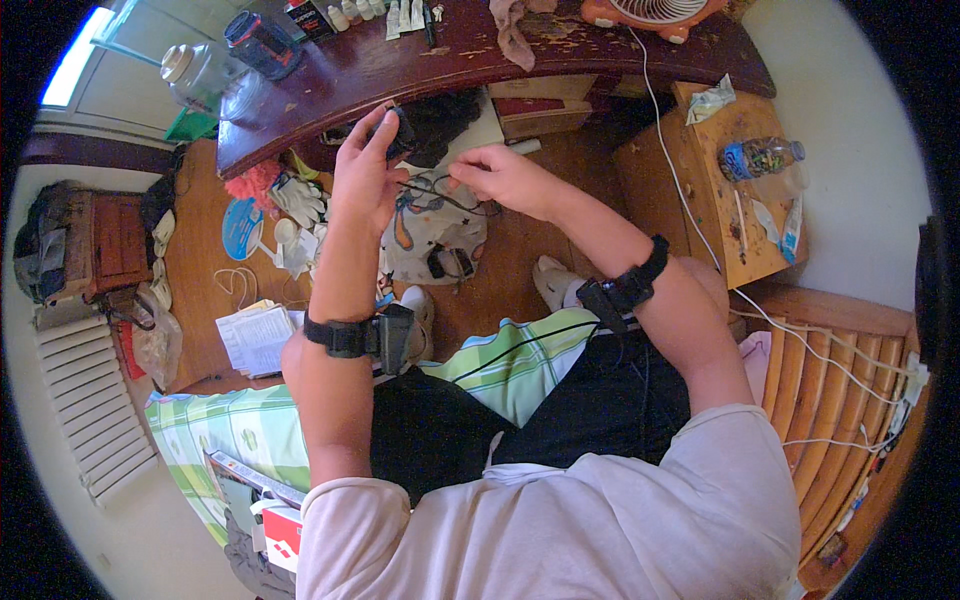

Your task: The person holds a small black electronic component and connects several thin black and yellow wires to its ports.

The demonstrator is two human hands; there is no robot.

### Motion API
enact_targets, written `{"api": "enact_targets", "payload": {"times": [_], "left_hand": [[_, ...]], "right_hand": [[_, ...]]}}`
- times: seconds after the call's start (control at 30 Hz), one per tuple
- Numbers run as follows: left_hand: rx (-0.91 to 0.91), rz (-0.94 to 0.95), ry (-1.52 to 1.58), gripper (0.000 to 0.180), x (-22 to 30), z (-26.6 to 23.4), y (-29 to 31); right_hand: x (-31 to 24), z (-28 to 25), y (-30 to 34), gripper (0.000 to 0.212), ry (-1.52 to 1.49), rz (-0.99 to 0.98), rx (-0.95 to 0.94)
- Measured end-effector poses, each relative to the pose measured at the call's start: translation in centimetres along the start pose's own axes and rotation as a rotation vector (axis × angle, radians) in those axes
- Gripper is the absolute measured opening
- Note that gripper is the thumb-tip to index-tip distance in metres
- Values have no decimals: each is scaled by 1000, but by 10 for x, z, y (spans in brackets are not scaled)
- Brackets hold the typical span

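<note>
Both my hands are raised in front of me, just short of the dark red desk point(330, 105). My left hand point(368, 165) is closed around a small dark rounded object point(402, 138), whose kind I cannot make out. Below it hangs a thin black cord point(430, 190), running from beside my left hand toward the right one. My right hand point(505, 180) is held to the right with thumb and finger pinched together near the cord's upper stretch. What sits between those fingertips is too small to tell.
Bottles and tubes stand on the desk, with an orange fan point(655, 12) at its right. A plastic bottle point(762, 158) lies on the wooden cabinet point(700, 110). Papers point(258, 338) and a patterned cloth bag point(425, 240) lie below. A white cable point(672, 150) hangs at my right.
</note>
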State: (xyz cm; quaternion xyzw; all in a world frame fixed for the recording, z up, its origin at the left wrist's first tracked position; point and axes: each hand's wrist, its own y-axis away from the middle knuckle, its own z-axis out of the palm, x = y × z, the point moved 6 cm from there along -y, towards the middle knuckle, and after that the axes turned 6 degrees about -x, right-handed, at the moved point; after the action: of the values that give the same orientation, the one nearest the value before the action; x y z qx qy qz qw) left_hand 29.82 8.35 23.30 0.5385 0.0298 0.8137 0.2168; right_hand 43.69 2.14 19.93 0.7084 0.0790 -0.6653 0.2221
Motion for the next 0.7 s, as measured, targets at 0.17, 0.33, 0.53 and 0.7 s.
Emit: {"api": "enact_targets", "payload": {"times": [0.17,0.33,0.53,0.7], "left_hand": [[-62,-39,-82,35,5,2,4],[-4,-15,-195,33,13,-4,7],[25,24,-338,31,19,-5,9],[2,150,-585,31,20,-13,2]], "right_hand": [[20,-21,-3,26,-98,103,187],[10,-31,4,28,-209,124,318],[3,-31,-3,24,-61,-74,149],[4,-44,-1,19,61,-90,284]]}}
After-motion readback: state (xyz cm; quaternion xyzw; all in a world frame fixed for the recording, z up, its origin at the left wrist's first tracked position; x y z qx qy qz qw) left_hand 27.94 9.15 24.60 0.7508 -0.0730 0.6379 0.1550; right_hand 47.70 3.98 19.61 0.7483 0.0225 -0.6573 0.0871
